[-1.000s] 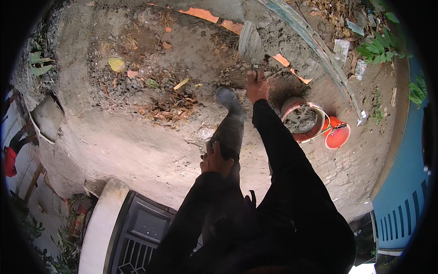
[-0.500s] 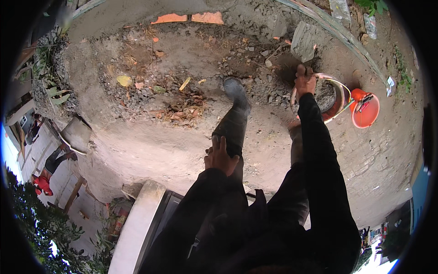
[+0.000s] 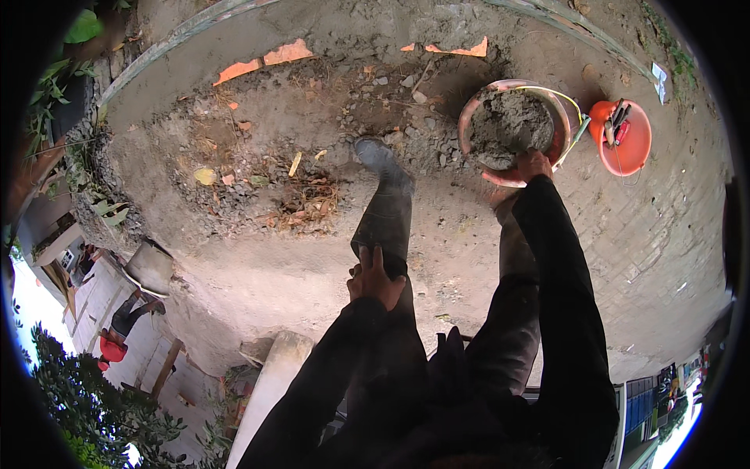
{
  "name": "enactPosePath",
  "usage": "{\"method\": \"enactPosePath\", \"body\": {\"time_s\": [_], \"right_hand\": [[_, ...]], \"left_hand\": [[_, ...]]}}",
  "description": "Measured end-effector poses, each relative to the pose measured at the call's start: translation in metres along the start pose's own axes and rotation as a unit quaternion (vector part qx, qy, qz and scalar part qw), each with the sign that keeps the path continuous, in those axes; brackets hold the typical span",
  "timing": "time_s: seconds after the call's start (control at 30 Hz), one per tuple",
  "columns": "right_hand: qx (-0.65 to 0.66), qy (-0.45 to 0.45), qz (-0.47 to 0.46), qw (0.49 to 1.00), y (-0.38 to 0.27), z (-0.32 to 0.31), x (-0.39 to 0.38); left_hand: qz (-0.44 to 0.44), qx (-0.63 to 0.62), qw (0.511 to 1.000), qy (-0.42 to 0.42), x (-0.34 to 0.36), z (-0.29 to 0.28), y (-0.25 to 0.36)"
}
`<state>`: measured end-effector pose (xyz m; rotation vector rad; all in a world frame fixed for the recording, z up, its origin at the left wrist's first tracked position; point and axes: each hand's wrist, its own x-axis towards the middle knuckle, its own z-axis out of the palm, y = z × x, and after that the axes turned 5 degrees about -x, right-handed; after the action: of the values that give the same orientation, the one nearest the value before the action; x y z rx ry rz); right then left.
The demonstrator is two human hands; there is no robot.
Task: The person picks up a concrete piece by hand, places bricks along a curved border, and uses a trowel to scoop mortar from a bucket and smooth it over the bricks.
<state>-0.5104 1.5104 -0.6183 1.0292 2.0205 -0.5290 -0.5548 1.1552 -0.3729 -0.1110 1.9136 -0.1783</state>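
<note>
My right hand (image 3: pixel 535 166) is closed at the near rim of a round pinkish bucket (image 3: pixel 564 129). It grips a trowel whose blade is hidden, apparently down in the wet grey mortar (image 3: pixel 512 121) that fills much of the bucket. The bucket's pale handle leans over its right side. My left hand (image 3: pixel 376 281) rests on my left leg just below the knee, holding nothing, with its fingers spread. A dark rubber boot (image 3: pixel 383 160) covers that foot.
Right of the mortar stands a small orange bucket (image 3: pixel 637 144) with hand tools in it. Broken brick pieces (image 3: pixel 287 52) edge a grey mortar strip at the far side. Rubble and dry leaves (image 3: pixel 308 203) lie ahead. Another person in red (image 3: pixel 113 348) is far left.
My right hand has drawn the trowel back from the ground beyond the bucket to its near rim. The view has shifted, and my left hand stays on my leg.
</note>
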Motion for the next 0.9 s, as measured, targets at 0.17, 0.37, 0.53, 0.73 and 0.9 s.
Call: {"method": "enactPosePath", "body": {"time_s": [0.17, 0.37, 0.53, 0.73, 0.9], "right_hand": [[0.12, 0.033, -0.116, 0.985, 0.028, 0.024, -0.003], [0.235, -0.06, -0.164, 0.956, 0.036, 0.001, -0.022], [0.249, 0.003, -0.267, 0.931, -0.006, -0.06, -0.067], [0.052, 0.05, -0.318, 0.945, -0.189, -0.105, -0.085], [-0.046, 0.247, -0.357, 0.9, -0.335, -0.098, -0.05]], "left_hand": [[-0.016, 0.022, 1.0, -0.005, -0.008, -0.001, 0.007], [-0.016, 0.019, 1.0, 0.006, -0.012, -0.008, 0.006], [-0.008, -0.006, 1.0, -0.021, -0.01, -0.013, 0.004], [-0.006, -0.041, 0.999, -0.016, -0.004, -0.019, -0.023], [0.01, -0.117, 0.993, -0.016, 0.0, -0.033, -0.042]]}}
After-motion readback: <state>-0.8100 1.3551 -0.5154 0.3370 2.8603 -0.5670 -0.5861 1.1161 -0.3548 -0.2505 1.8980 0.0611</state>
